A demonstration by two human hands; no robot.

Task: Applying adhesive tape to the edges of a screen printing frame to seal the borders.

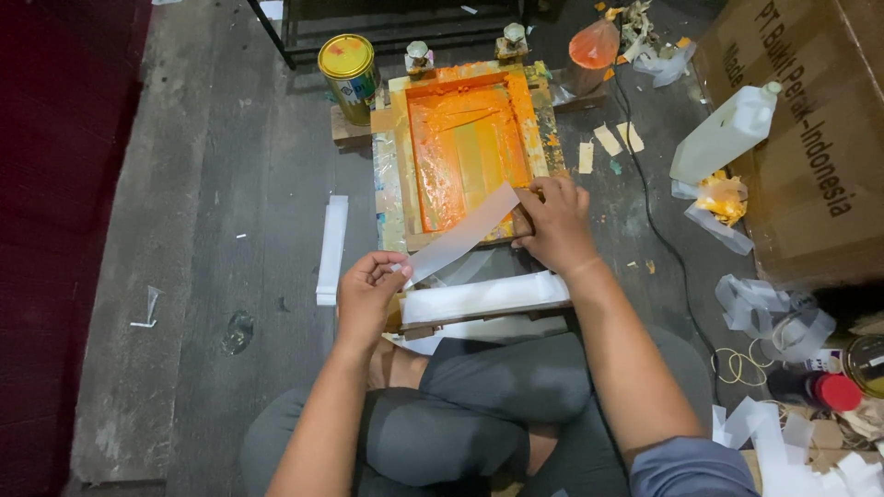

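Observation:
A wooden screen-printing frame (398, 147) smeared with orange ink lies on the floor in front of me. My left hand (368, 296) pinches the near end of a long translucent white strip (460, 235). My right hand (555, 224) holds the strip's far end at the frame's near right corner, fingers curled. The strip slants across the frame's near edge. Below my hands a wooden bar wrapped in white strips (479, 297) lies crosswise, just above my crossed legs.
A gold-lidded tin can (349, 75) stands left of the frame. A stack of white strips (331, 248) lies on the floor at left. A white plastic jug (727, 133), a cardboard box (810, 120), a black cable (658, 230) and paper scraps crowd the right side.

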